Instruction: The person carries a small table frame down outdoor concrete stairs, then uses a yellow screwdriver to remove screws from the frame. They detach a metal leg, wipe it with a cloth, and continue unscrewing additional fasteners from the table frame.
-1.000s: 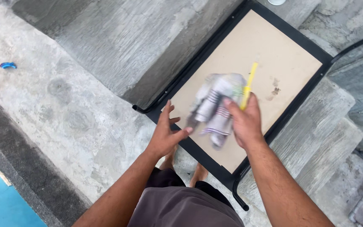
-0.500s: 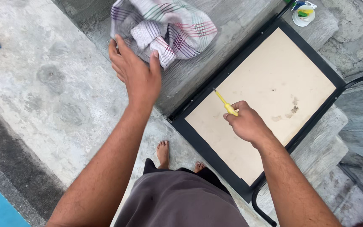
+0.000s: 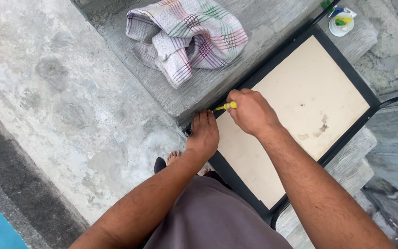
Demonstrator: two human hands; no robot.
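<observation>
While the checked cloth [image 3: 187, 39] now lies dropped on the concrete step [image 3: 263, 27], the left hand [image 3: 202, 136] has come back to press flat, fingers open, on the near left corner of the black-framed board [image 3: 300, 106]. Beside it, the right hand [image 3: 252, 110] is closed around the yellow tool [image 3: 225, 106], its tip at that frame edge, so wiping looks over.
</observation>
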